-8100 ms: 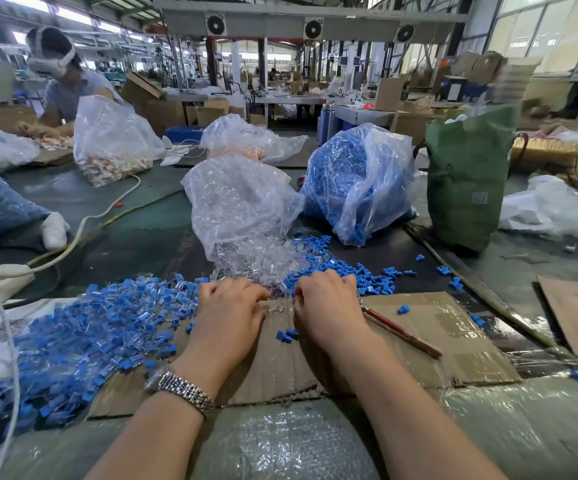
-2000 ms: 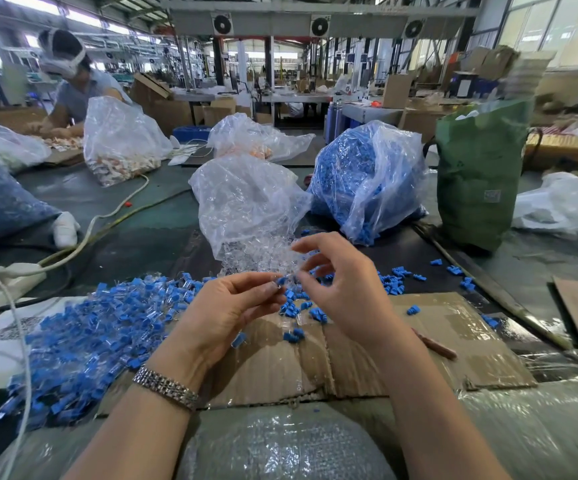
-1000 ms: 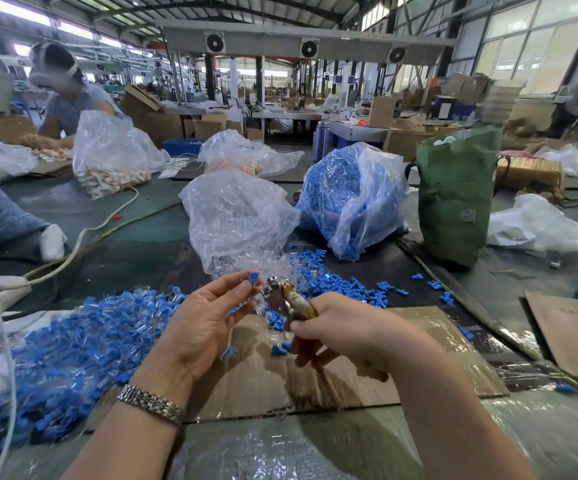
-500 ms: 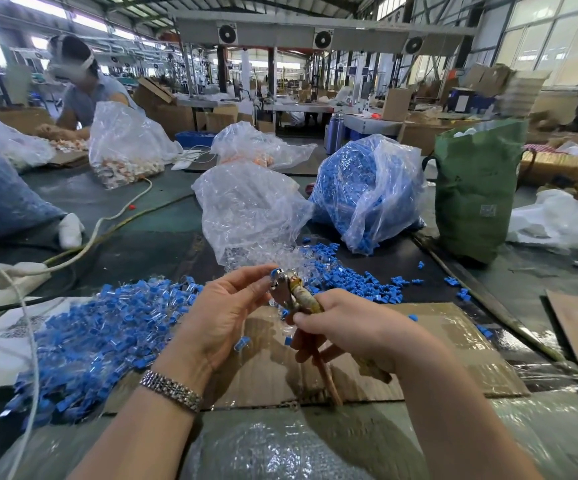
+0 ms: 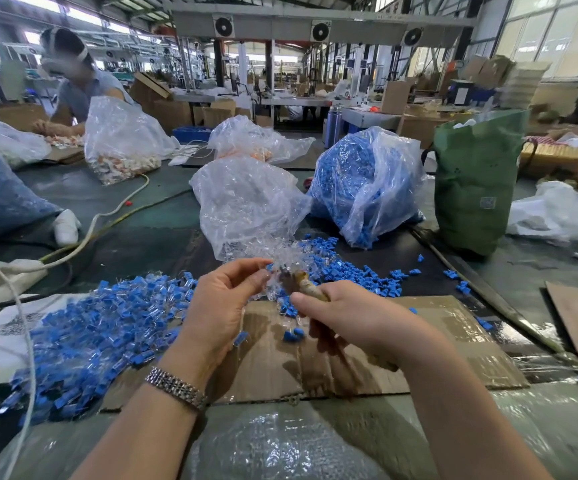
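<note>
My right hand (image 5: 353, 320) grips a small hand tool (image 5: 306, 287) with a tan taped handle and a dark metal tip, held above the cardboard sheet (image 5: 447, 327). My left hand (image 5: 223, 306) pinches a small clear plastic piece (image 5: 269, 271) right against the tool's tip; the piece is mostly hidden by my fingertips. A heap of assembled blue-and-clear parts (image 5: 86, 337) lies to the left. Loose blue caps (image 5: 346, 270) are scattered behind my hands. A clear bag of transparent pieces (image 5: 246, 206) stands just beyond.
A bag of blue caps (image 5: 367, 181) and a green sack (image 5: 474, 181) stand at the back right. White cables (image 5: 83, 237) run along the left. Another person (image 5: 79, 84) works at the far left behind a clear bag (image 5: 121, 140). Bubble wrap (image 5: 280, 445) covers the near edge.
Eight seconds ago both hands rested curled on the cardboard. Two seconds ago they pinched small parts. Since then my right hand has picked up the tool and brought its tip to my left fingertips.
</note>
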Available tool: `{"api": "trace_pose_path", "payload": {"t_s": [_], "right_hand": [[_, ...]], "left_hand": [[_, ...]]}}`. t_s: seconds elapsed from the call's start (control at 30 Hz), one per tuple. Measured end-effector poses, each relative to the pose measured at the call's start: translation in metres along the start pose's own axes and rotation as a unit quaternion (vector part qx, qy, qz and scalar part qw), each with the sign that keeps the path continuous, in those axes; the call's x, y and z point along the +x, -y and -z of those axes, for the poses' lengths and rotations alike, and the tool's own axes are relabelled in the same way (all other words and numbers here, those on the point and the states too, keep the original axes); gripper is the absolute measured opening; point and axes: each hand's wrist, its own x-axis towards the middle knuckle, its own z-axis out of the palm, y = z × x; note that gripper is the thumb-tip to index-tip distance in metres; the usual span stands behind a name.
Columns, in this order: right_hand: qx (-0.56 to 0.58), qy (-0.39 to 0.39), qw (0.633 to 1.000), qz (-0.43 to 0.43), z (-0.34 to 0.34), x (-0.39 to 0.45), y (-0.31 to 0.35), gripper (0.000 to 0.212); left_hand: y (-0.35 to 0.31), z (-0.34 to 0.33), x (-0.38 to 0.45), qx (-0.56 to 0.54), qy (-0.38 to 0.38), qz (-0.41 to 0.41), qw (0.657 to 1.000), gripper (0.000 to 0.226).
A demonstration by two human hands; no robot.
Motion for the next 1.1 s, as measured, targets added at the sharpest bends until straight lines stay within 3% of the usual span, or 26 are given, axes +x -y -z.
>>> {"api": "trace_pose_path", "payload": {"t_s": [0.13, 0.23, 0.3, 0.43, 0.57, 0.67, 0.73, 0.8, 0.9, 1.1], "right_hand": [[-0.124, -0.137, 0.980, -0.066, 0.019, 0.008, -0.018, 0.035], [-0.264, -0.189, 0.937, -0.127, 0.021, 0.013, -0.035, 0.034], [-0.311, -0.192, 0.916, -0.163, 0.018, 0.014, -0.042, 0.036], [-0.335, -0.193, 0.903, -0.189, 0.010, 0.015, -0.047, 0.056], [-0.347, -0.220, 0.896, -0.170, 0.006, 0.016, -0.044, 0.062], [-0.336, -0.229, 0.912, -0.062, 0.004, 0.021, -0.035, 0.046], [-0.304, -0.194, 0.933, 0.009, -0.003, 0.026, -0.025, 0.030], [-0.322, -0.169, 0.931, 0.043, -0.014, 0.031, -0.019, 0.022], [-0.341, -0.162, 0.925, 0.046, -0.022, 0.036, -0.022, 0.019], [-0.324, -0.177, 0.929, 0.003, -0.021, 0.034, -0.035, 0.024]], "left_hand": [[-0.003, 0.003, -0.004, 0.230, -0.105, -0.067, 0.965, 0.018], [0.000, -0.001, -0.004, 0.441, -0.146, -0.099, 0.880, 0.015], [0.005, -0.003, -0.004, 0.497, -0.136, -0.121, 0.849, 0.013], [0.015, -0.010, -0.006, 0.496, -0.011, -0.170, 0.851, 0.019], [0.022, -0.015, -0.006, 0.536, 0.069, -0.166, 0.825, 0.028], [0.023, -0.017, -0.005, 0.559, 0.080, -0.160, 0.810, 0.028], [0.021, -0.017, -0.005, 0.567, 0.077, -0.168, 0.803, 0.026], [0.020, -0.016, -0.005, 0.573, 0.073, -0.168, 0.799, 0.024], [0.019, -0.016, -0.004, 0.583, 0.079, -0.156, 0.793, 0.023], [0.022, -0.015, -0.004, 0.560, 0.076, -0.142, 0.813, 0.014]]}}
